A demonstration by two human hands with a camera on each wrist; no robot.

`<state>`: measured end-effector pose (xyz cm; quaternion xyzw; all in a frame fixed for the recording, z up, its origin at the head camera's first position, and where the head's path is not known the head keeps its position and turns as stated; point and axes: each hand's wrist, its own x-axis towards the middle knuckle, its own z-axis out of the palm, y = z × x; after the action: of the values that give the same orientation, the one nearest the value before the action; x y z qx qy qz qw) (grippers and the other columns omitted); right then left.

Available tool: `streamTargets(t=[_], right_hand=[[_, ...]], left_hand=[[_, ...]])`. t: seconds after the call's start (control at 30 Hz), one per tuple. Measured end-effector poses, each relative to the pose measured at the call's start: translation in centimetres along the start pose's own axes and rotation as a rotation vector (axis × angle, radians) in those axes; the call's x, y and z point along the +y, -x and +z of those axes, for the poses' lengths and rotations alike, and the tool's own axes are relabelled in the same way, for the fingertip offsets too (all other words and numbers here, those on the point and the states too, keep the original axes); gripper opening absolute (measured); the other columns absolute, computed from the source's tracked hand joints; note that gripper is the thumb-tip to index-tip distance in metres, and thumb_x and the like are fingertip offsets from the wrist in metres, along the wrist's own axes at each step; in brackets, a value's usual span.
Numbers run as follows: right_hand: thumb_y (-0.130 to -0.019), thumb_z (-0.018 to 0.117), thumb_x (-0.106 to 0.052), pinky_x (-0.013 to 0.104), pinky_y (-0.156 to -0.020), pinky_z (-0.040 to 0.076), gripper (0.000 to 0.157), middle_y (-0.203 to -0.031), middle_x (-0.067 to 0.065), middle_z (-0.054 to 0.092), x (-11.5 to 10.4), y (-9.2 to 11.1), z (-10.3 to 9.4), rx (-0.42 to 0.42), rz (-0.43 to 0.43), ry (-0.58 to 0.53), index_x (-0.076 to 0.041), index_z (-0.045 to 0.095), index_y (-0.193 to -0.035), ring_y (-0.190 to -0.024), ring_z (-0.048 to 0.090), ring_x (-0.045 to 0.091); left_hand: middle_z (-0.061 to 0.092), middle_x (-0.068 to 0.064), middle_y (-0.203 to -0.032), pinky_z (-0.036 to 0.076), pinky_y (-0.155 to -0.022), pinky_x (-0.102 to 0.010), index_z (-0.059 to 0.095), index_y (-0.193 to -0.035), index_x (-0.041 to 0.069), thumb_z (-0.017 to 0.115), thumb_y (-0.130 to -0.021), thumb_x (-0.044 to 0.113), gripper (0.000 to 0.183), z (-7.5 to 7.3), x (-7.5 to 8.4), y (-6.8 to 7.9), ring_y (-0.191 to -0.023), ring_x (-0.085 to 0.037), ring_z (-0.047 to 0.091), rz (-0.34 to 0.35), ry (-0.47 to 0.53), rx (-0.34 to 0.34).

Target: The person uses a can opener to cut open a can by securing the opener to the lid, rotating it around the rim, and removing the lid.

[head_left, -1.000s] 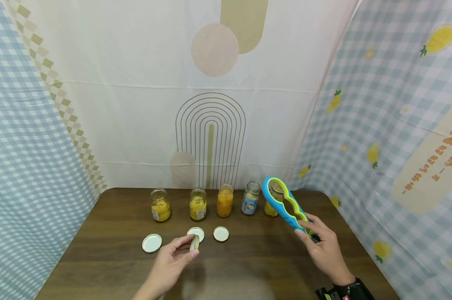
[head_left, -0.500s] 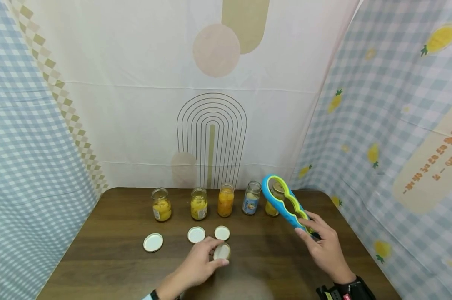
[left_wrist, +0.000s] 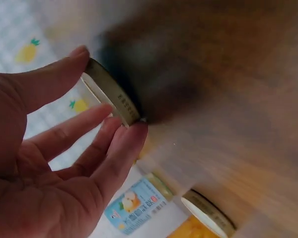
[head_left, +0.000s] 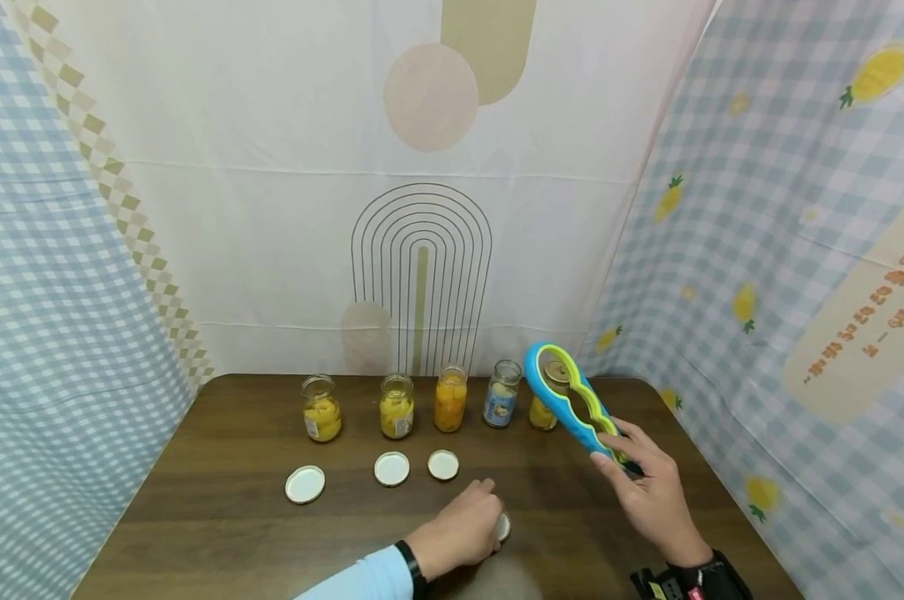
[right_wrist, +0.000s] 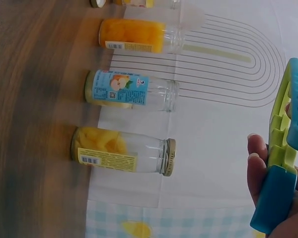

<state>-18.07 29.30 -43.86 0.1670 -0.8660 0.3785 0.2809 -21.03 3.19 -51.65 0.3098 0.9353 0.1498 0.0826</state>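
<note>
My left hand (head_left: 462,527) pinches a jar lid (left_wrist: 111,91) by its rim, low over the table's front middle. Its gold side faces the left wrist camera, and in the head view the hand covers most of it. On the right, my right hand (head_left: 650,492) grips a blue and green jar opener (head_left: 571,400) by its near end, held up above the table. Behind the opener stands a jar of yellow fruit (right_wrist: 119,151) with its gold lid (right_wrist: 169,157) on. Beside it is an uncapped jar with a blue label (head_left: 500,396).
Three more uncapped jars stand along the back: one of orange fruit (head_left: 450,402) and two of yellow fruit (head_left: 397,410), (head_left: 322,412). Three lids lie white side up in front: a left lid (head_left: 305,484), a middle lid (head_left: 392,469) and a right lid (head_left: 443,465).
My left hand has carried the lid rightward and lowered it toward the table in front of the other lids. My right hand and the jar opener have hardly moved.
</note>
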Motion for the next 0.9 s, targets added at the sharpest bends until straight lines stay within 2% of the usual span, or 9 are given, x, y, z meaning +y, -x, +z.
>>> streamTargets(t=[0.1,0.23,0.33,0.5,0.67,0.9], right_hand=[[-0.093,0.078,0.004,0.002,-0.087,0.048,0.027,-0.139,0.021,0.067,-0.1,0.1,-0.2,0.01,0.005,0.009,-0.002,0.078,-0.12,-0.119,0.053,-0.02],[-0.094,0.077,0.003,0.001,-0.09,0.047,0.027,-0.141,0.022,0.066,-0.2,0.1,-0.4,0.006,0.015,0.015,-0.001,0.078,-0.121,-0.121,0.051,-0.021],[-0.094,0.077,0.003,0.002,-0.092,0.047,0.027,-0.141,0.022,0.066,-0.4,0.1,-0.4,0.001,0.015,0.011,-0.002,0.078,-0.12,-0.121,0.051,-0.021],[-0.093,0.078,0.004,0.002,-0.091,0.048,0.028,-0.14,0.02,0.067,-0.5,0.2,-0.3,0.008,0.021,0.007,-0.003,0.079,-0.12,-0.12,0.052,-0.02],[-0.092,0.078,0.006,0.002,-0.091,0.047,0.029,-0.139,0.021,0.067,-0.6,0.5,-0.3,0.017,0.024,-0.007,-0.003,0.079,-0.119,-0.12,0.053,-0.019],[-0.09,0.078,0.009,0.003,-0.091,0.049,0.03,-0.137,0.022,0.068,-0.5,0.7,-0.2,0.028,0.015,-0.02,-0.002,0.079,-0.118,-0.118,0.055,-0.019]], left_hand=[[0.063,-0.004,-0.101,0.057,-0.08,-0.028,0.079,-0.096,0.011,0.09,-0.084,0.018,0.019,0.4,0.4,-1.2,-0.09,-0.018,0.059,-0.017,-0.017,0.01],[0.066,-0.01,-0.103,0.061,-0.076,-0.035,0.079,-0.097,0.007,0.087,-0.087,0.019,0.017,1.1,0.5,-2.9,-0.091,-0.023,0.064,-0.027,-0.049,0.063],[0.067,-0.011,-0.103,0.062,-0.073,-0.035,0.079,-0.098,0.006,0.089,-0.086,0.022,0.022,1.2,0.5,-3.9,-0.09,-0.024,0.066,-0.068,-0.073,0.132],[0.065,-0.012,-0.1,0.062,-0.073,-0.034,0.075,-0.107,0.006,0.092,-0.083,0.027,0.037,0.8,-0.1,-5.6,-0.09,-0.027,0.065,-0.165,-0.044,0.218],[0.066,-0.017,-0.106,0.062,-0.087,-0.041,0.072,-0.118,0.002,0.087,-0.09,0.026,0.039,0.4,-1.0,-7.2,-0.101,-0.034,0.065,-0.2,0.037,0.21],[0.068,-0.017,-0.111,0.058,-0.093,-0.04,0.072,-0.125,0.006,0.084,-0.094,0.03,0.041,0.5,-1.4,-8.2,-0.105,-0.031,0.062,-0.234,0.046,0.174]])
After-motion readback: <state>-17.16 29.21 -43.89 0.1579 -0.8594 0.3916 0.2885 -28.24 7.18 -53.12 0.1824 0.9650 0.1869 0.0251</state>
